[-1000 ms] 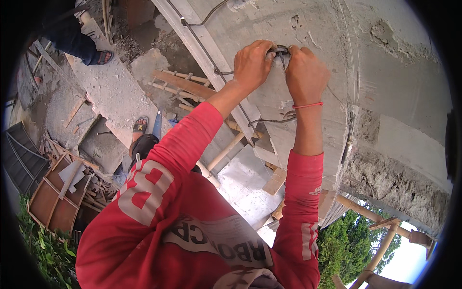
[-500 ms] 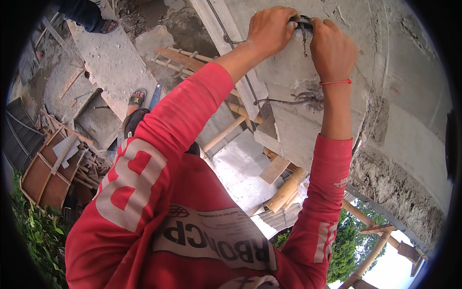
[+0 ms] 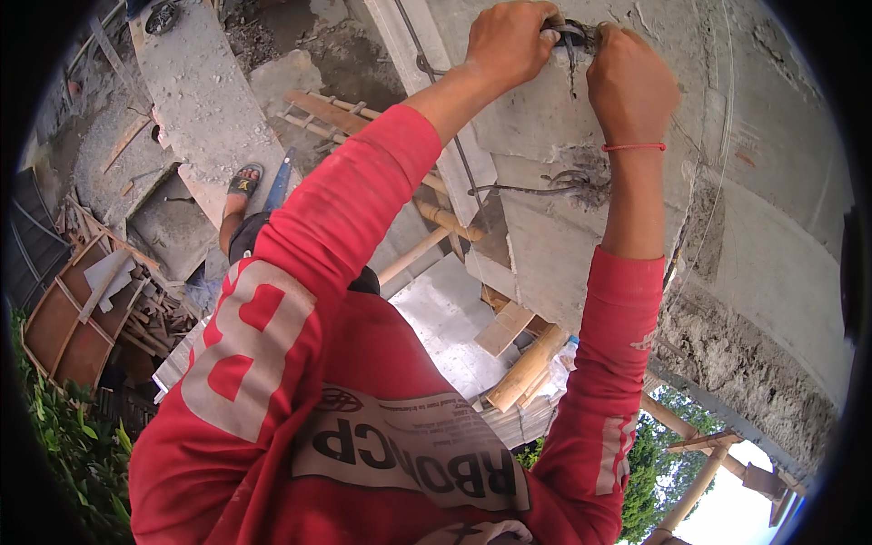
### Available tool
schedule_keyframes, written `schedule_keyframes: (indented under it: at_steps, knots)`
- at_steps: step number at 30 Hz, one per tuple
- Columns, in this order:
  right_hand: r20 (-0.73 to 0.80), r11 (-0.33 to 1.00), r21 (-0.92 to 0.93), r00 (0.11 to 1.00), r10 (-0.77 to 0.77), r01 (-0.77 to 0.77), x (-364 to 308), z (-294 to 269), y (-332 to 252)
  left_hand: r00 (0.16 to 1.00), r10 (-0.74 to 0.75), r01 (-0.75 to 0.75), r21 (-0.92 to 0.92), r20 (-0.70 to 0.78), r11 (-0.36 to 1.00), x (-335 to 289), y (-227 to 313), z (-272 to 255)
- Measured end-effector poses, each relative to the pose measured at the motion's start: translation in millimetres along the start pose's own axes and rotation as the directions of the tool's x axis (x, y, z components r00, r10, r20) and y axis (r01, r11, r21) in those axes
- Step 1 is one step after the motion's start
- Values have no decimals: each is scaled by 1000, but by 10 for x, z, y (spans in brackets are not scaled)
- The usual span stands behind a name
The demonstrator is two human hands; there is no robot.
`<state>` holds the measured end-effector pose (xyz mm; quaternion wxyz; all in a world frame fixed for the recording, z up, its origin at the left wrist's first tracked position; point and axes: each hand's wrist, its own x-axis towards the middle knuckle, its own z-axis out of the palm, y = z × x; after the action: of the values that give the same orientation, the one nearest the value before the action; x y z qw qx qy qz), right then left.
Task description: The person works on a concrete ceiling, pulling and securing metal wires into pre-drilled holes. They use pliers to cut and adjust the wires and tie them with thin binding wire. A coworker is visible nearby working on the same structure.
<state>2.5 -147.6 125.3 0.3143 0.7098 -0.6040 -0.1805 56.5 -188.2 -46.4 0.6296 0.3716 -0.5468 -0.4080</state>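
Both my arms, in red sleeves, reach up to a grey concrete face [image 3: 536,127]. Dark bent metal strands, seemingly wire [image 3: 573,36], stick out of it between my hands. My left hand [image 3: 511,44] is closed, thumb and fingers pinching the left end of these strands. Opposite it, my right hand [image 3: 631,86], with a red cord [image 3: 633,147] round the wrist, is closed at their right end; its fingertips are partly hidden. One short twisted strand hangs down between the hands. Lower on the concrete, another cluster of dark strands [image 3: 572,184] protrudes.
A dark rod [image 3: 451,118] runs along the concrete edge. Below are bamboo poles [image 3: 531,363], a long dusty plank [image 3: 204,100] with a sandalled foot [image 3: 243,182] on it, and scrap wood [image 3: 150,322]. Thin strings [image 3: 727,136] run along the concrete at right.
My view has shifted slightly, and the ground below appears moved leftward. Both hands stay at the dark strands with small finger movements. The other person's leg at upper left has mostly gone from view.
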Motion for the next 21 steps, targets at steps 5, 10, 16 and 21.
schedule_keyframes:
  at_steps: [5,10,16,21]
  knots:
    - [-2,987,-72,990,-142,141,76,55,104,998,-33,32,15,62,999,15,41,-13]
    - [4,970,-23,970,-243,243,133,51,234,996,-59,59,-4,68,998,33,117,-43]
    - [-22,978,-49,979,-203,201,104,-42,141,982,-139,130,79,128,988,67,159,-71]
    - [-108,950,-104,947,-304,293,176,10,126,999,27,-28,-32,-27,999,-3,31,6]
